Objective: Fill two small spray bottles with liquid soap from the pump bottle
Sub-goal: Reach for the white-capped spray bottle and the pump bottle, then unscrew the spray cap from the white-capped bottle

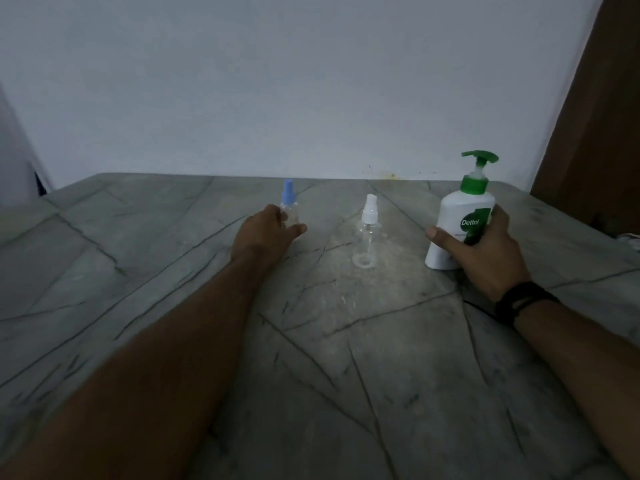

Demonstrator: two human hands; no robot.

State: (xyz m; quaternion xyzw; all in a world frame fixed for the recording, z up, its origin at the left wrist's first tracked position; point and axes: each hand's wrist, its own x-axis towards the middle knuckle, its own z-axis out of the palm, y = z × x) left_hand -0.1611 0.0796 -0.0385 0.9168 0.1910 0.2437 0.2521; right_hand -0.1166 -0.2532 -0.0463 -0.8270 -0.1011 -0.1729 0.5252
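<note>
A white pump bottle point(453, 216) with a green pump head stands upright at the right of the marble table point(173, 271). My right hand point(485, 251) grips its lower body, thumb across the front. A small clear spray bottle with a blue cap point(288, 199) stands at centre left; my left hand point(270, 230) wraps around its body, thumb out to the right, hiding most of it. Between the two hands a second clear spray bottle with a white nozzle point(369, 230) stands alone, untouched.
The table backs onto a pale wall point(311, 81). A brown wooden panel point(595, 116) rises at the far right. A black band sits on my right wrist point(519, 301). A white object shows at the right edge point(632, 237).
</note>
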